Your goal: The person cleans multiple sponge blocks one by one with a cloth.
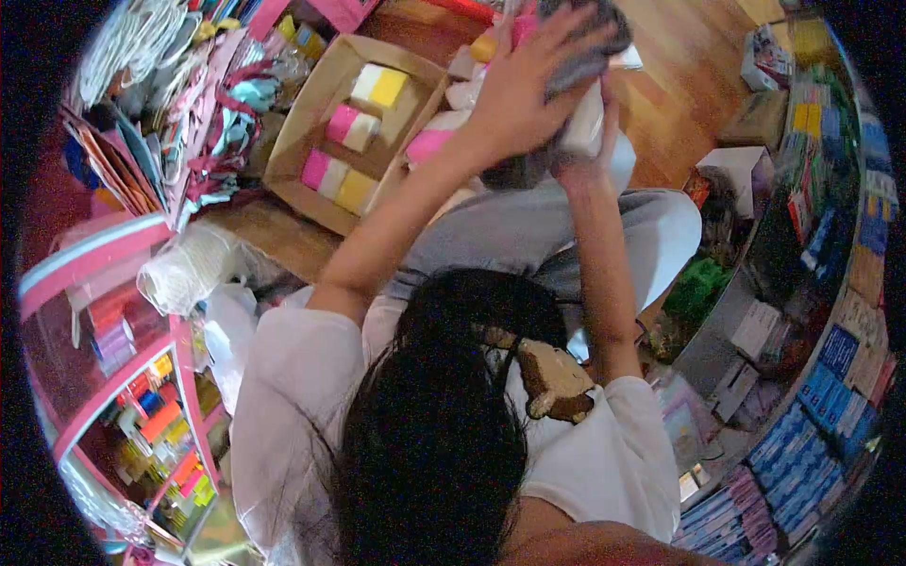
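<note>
My left hand (524,99) reaches up across the top centre, its fingers spread over a dark grey, soft-looking bundle (590,61) and gripping it; motion blurs its outline. Just below and to the right, my right hand (587,162) is closed round a white block-like piece (582,123). The bundle and the white piece are close together, but their contact is hard to make out. Left of my hands, an open cardboard box (283,160) holds several two-tone bundles, among them a white and yellow one (380,87) and a pink and white one (353,127).
More pink and white pieces (434,141) lie beside the box, partly behind my left forearm. Crossed legs in grey trousers (481,226) are beneath my arms. Pink-edged shelving (104,255) stands at the left, and stacked packets (783,481) line the right.
</note>
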{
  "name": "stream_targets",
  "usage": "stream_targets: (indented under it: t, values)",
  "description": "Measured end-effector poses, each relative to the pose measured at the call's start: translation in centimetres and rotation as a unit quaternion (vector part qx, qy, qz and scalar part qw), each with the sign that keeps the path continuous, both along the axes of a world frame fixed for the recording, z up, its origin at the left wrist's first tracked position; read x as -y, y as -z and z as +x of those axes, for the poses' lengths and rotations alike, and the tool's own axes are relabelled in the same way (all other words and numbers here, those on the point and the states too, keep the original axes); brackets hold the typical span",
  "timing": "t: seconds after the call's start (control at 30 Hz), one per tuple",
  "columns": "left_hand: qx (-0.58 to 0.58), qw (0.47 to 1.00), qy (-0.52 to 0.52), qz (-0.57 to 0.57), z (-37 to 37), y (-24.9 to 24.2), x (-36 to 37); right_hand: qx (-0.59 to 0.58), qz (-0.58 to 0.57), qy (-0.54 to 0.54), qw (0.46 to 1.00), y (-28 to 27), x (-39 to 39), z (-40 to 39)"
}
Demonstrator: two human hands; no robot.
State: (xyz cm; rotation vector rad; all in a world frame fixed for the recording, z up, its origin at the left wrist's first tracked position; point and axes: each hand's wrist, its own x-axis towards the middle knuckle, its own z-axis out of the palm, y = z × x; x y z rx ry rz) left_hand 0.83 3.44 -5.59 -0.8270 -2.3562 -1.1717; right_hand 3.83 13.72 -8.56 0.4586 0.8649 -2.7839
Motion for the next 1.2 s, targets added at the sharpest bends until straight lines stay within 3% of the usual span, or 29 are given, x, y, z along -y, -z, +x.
stream_targets:
  t: [0.03, 0.07, 0.1, 0.13, 0.23, 0.27, 0.3, 0.33, 0.47, 0.57, 0.6, 0.67, 0.7, 0.73, 0.77, 0.8, 0.83, 0.87, 0.93, 1.0, 1.07, 1.2]
  values:
    - [0.012, 0.999, -0.002, 0.031, -0.7, -0.1, 0.5, -0.026, -0.070, -0.052, 0.996, 2.5, -0.7, -0.4]
    - [0.139, 0.985, -0.011, 0.097, -1.7, 0.9, 1.2, -0.051, -0.141, -0.102, 0.983, 4.9, -1.5, -0.9]
    - [0.262, 0.951, -0.017, 0.163, -2.5, 2.3, 2.0, -0.074, -0.212, -0.150, 0.963, 3.7, -0.6, -0.9]
    - [0.379, 0.897, -0.021, 0.227, -2.8, 3.7, 2.6, 0.029, -0.018, -0.068, 0.997, 2.3, 0.2, -0.6]
    - [0.120, 0.953, -0.017, 0.276, 0.7, 4.7, 1.3, -0.112, -0.152, -0.086, 0.978, 2.3, -1.5, -1.4]
    - [0.093, 0.961, 0.029, 0.257, 2.4, 4.9, 0.7, -0.120, -0.081, -0.033, 0.989, 1.6, -1.4, -1.8]
    - [0.057, 0.990, -0.006, 0.132, 3.9, 3.9, 0.3, -0.129, -0.009, 0.019, 0.991, 1.2, -1.3, -2.4]
    - [0.057, 0.995, -0.015, 0.085, 4.4, 3.1, 0.2, -0.230, 0.289, 0.076, 0.926, 4.3, -2.2, -2.8]
    - [-0.042, 0.996, -0.068, -0.049, 1.4, 2.0, 1.1, -0.082, 0.239, 0.141, 0.957, -0.8, 5.2, -0.3]
    - [0.036, 0.992, -0.067, 0.104, -1.4, 3.4, 3.1, 0.004, 0.101, -0.061, 0.993, 2.8, 2.6, -0.9]
    - [-0.026, 0.985, -0.132, 0.111, -1.6, 3.1, 4.4, -0.013, -0.078, -0.139, 0.987, 5.7, 0.9, -0.4]
    - [0.101, 0.981, -0.125, 0.112, -2.7, 4.2, 6.5, 0.007, -0.133, -0.214, 0.968, 6.6, 1.0, -0.1]
    - [0.205, 0.972, -0.030, 0.115, -3.5, 5.0, 9.1, 0.019, -0.160, -0.251, 0.955, 6.6, 1.2, -0.1]
    - [0.260, 0.956, -0.062, 0.124, -3.8, 6.9, 10.3, 0.088, -0.056, -0.201, 0.974, 6.2, 1.8, 0.2]
    - [0.315, 0.935, -0.095, 0.133, -4.1, 8.8, 11.4, 0.071, -0.038, -0.184, 0.980, 5.1, 2.0, 0.5]
    - [0.317, 0.902, -0.257, 0.144, -3.3, 12.3, 11.2, 0.052, -0.021, -0.170, 0.984, 3.8, 2.4, 0.6]
    - [0.263, 0.896, -0.331, 0.133, -2.7, 14.5, 12.6, 0.032, -0.005, -0.156, 0.987, 2.5, 2.7, 0.6]
    - [0.209, 0.884, -0.400, 0.120, -1.7, 16.0, 14.7, 0.012, 0.011, -0.139, 0.990, 1.8, 3.0, 0.4]
    - [0.257, 0.825, -0.445, 0.235, 0.7, 16.1, 17.4, 0.018, 0.148, -0.148, 0.978, 2.7, 2.3, -2.4]
    - [0.290, 0.804, -0.452, 0.253, 2.4, 19.5, 20.5, 0.033, 0.301, -0.185, 0.935, 3.6, 3.5, -4.7]
    - [0.296, 0.791, -0.461, 0.272, 3.2, 20.7, 22.0, 0.015, 0.458, -0.235, 0.857, 6.9, 5.4, -6.4]
    - [0.281, 0.789, -0.466, 0.284, 4.2, 20.2, 22.4, -0.072, 0.647, -0.438, 0.620, 14.9, 5.4, -7.3]
